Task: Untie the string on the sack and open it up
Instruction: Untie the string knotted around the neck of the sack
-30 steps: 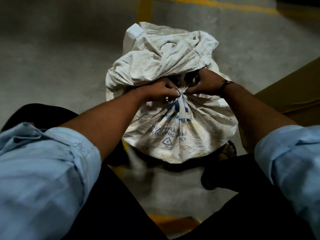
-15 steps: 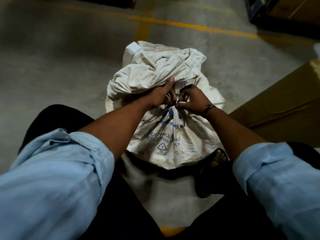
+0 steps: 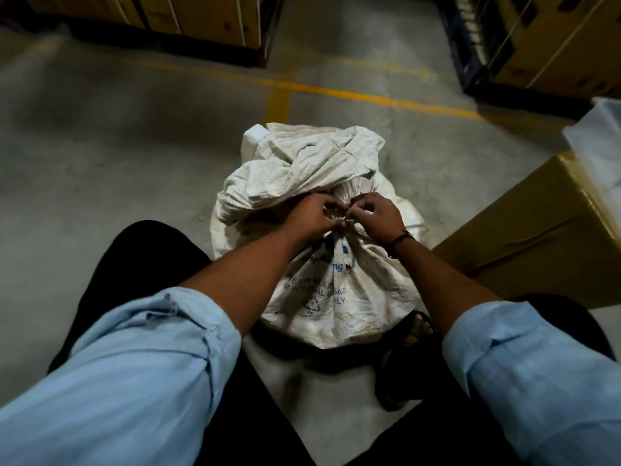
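Both hands now meet at the gathered neck of the sack (image 3: 339, 290). A second ago our left hand (image 3: 311, 215) lay flat over the folds and the right hand (image 3: 378, 216) held to one side; half a second ago the left fingers were still stretched up along the cloth. Now both have curled in, fingertips touching, each grip pressed together on the same small spot where the string (image 3: 340, 220) sits. Only a pale glint of it shows between the fingers, so we cannot tell whether the knot has begun to loosen. We judge that the picking at the knot has started in earnest, but the neck is still cinched and the sack is not open.

The sack stands on the concrete floor (image 3: 117, 169) between our knees, its loose top flopped over behind the hands. That bunched flap (image 3: 302, 169) leans toward the knot and could crowd our view. A brown cardboard box (image 3: 537, 230) sits close on the right, near our right forearm, and may limit elbow room when we pull the string out. A sandalled foot (image 3: 418, 326) rests against the sack's lower right edge. Stacked cartons (image 3: 188, 15) and a yellow floor line (image 3: 369, 97) lie well apart, out of the way.
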The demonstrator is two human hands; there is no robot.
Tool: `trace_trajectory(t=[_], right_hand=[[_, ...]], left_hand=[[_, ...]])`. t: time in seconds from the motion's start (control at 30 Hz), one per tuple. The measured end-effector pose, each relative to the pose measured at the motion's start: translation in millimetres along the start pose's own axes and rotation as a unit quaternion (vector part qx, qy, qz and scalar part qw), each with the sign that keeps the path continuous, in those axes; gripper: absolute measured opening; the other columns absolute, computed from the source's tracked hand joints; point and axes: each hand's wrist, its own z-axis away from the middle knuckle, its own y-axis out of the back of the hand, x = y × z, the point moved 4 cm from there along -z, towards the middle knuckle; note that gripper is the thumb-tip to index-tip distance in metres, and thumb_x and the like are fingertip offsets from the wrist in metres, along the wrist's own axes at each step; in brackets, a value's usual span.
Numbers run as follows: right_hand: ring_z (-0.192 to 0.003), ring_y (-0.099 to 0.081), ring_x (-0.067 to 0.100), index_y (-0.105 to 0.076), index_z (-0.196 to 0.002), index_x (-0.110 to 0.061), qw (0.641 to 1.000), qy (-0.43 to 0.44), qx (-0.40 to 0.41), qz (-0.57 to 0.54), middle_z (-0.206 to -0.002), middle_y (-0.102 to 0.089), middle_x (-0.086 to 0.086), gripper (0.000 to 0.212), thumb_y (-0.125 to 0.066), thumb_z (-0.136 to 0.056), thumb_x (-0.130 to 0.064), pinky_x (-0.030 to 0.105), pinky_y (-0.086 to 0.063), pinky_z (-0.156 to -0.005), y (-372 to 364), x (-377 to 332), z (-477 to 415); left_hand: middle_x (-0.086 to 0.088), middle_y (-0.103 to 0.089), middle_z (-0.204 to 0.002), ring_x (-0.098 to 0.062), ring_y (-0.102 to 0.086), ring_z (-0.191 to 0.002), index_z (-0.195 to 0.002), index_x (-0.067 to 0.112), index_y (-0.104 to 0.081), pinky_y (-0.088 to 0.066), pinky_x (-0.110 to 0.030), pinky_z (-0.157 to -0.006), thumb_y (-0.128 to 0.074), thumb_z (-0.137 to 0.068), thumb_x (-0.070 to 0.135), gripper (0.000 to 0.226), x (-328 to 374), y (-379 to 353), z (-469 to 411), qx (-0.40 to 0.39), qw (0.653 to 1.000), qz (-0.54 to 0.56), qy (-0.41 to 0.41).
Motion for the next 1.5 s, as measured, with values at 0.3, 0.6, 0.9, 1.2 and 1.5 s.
trace_trajectory(t=[0.3, 0.6, 0.9, 1.2, 1.5], right_hand=[[-0.088, -0.065, 0.021, -0.070, -0.086, -0.012, 0.988, -0.040, -0.029, -0.146, -0.091, -0.070, 0.013, 0.016, -0.071, -0.081, 0.004, 0.044, -0.052, -0.092, -2.4, 10.7, 6.2], [-0.089, -0.064, 0.021, -0.073, -0.099, -0.006, 1.000, 0.004, -0.002, -0.027, -0.097, -0.072, 0.011, 0.013, -0.069, -0.088, -0.012, 0.038, -0.049, -0.085, -8.8, 10.2, -1.3], [-0.077, -0.070, 0.019, -0.076, -0.080, -0.011, 0.999, -0.026, 0.040, -0.006, -0.076, -0.075, 0.004, 0.016, -0.068, -0.088, -0.024, 0.035, -0.053, -0.075, 22.4, -21.8, 6.7], [-0.053, -0.060, 0.000, -0.076, -0.068, -0.016, 0.995, -0.060, 0.041, 0.070, -0.058, -0.070, -0.005, 0.026, -0.067, -0.089, -0.028, 0.010, -0.037, -0.048, 97.4, -38.0, 76.9], [-0.058, -0.066, 0.004, -0.076, -0.069, -0.022, 0.986, -0.082, -0.019, 0.147, -0.061, -0.071, -0.012, 0.021, -0.071, -0.087, -0.030, 0.019, -0.049, -0.050, 202.6, -30.0, 126.3]], left_hand=[[-0.001, -0.075, -0.095, -0.015, -0.068, -0.086, -0.098, 0.021, -0.074, -0.051, -0.028, -0.076, -0.075, -0.082, 0.029, 0.018, -8.2, -7.9, -6.0, 0.081, 0.994, -0.070, 0.035], [-0.003, -0.054, -0.062, -0.010, -0.043, -0.048, -0.089, 0.008, -0.069, -0.036, -0.022, -0.051, -0.069, -0.091, 0.029, 0.021, -1.9, 12.7, -11.7, 0.041, 0.972, 0.162, 0.167], [-0.011, -0.074, -0.098, -0.021, -0.068, -0.092, -0.100, 0.001, -0.073, -0.052, -0.032, -0.086, -0.068, -0.087, 0.029, 0.031, 34.0, 14.6, -24.9, 0.147, 0.967, 0.115, 0.173], [-0.005, -0.075, -0.075, -0.003, -0.062, -0.059, -0.064, 0.023, -0.072, -0.050, -0.026, -0.064, -0.070, -0.084, 0.018, 0.021, 88.6, -14.9, -24.3, 0.149, 0.980, 0.082, 0.101], [0.004, -0.073, -0.066, -0.005, -0.060, -0.058, -0.072, 0.018, -0.076, -0.045, -0.018, -0.054, -0.073, -0.083, 0.019, 0.012, 170.0, -47.1, -56.2, 0.117, 0.985, 0.124, 0.022]])
